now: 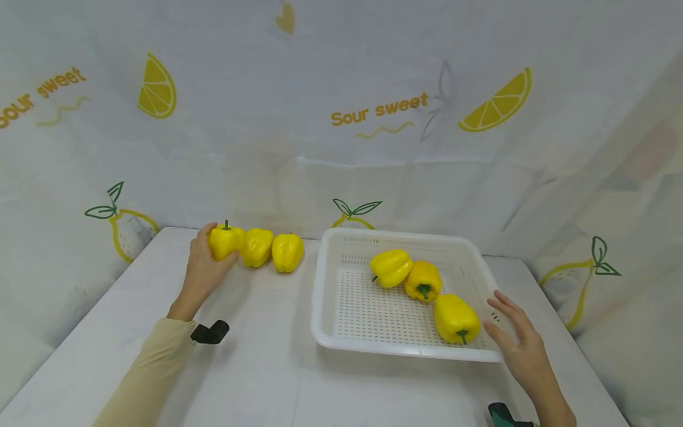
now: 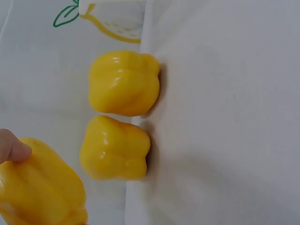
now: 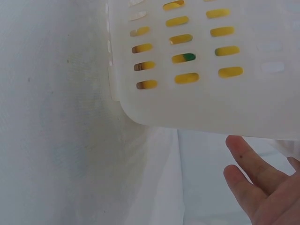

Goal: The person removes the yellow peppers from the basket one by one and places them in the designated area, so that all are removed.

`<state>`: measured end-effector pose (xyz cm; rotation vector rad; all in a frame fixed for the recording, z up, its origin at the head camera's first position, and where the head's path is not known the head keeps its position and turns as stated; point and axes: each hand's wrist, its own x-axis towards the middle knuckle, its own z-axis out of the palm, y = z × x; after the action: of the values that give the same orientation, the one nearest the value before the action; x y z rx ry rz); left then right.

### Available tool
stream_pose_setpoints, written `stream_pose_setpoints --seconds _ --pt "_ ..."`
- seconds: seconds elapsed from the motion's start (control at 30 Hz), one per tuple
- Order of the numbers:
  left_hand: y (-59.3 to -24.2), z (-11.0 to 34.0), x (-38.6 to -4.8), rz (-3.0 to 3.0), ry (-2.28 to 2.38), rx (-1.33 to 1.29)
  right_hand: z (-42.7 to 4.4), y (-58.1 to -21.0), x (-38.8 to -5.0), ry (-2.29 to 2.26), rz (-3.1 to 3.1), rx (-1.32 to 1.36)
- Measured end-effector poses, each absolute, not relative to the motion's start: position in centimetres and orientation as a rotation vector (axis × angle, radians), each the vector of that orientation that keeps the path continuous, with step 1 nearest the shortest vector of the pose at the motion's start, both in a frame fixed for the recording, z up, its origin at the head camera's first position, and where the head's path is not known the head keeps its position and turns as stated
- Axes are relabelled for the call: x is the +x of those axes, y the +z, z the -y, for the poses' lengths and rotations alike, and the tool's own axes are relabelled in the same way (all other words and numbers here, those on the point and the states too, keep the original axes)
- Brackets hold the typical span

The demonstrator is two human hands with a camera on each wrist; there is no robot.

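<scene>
My left hand [image 1: 205, 264] grips a yellow bell pepper [image 1: 224, 240], stem up, between thumb and fingers at the back left of the table. In the left wrist view the thumb presses on that pepper [image 2: 42, 187]. Two more yellow bell peppers stand in a row to its right, one close beside it [image 1: 257, 248] and one farther along [image 1: 288, 253]. My right hand [image 1: 525, 347] is at the right side of a white plastic basket [image 1: 384, 350], fingers spread and fairly straight. Whether it touches the rim I cannot tell.
Inside the basket lie three yellow bell peppers, at the back [image 1: 392, 268], in the middle [image 1: 423, 281] and front right [image 1: 456, 319]. A white table [image 1: 261, 367] bears everything. Behind it hangs a white curtain [image 1: 240, 118] printed with lemons.
</scene>
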<state>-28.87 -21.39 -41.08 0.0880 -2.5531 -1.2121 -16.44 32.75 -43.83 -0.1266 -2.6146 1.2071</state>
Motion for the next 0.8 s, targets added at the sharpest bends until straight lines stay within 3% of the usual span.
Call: stream_pose_setpoints --seconds 0.8 --pt "-41.9 24.2 -30.7 2.689 -1.153 0.076 -32.3 -43.7 -16.5 1.195 2.601 -0.137"
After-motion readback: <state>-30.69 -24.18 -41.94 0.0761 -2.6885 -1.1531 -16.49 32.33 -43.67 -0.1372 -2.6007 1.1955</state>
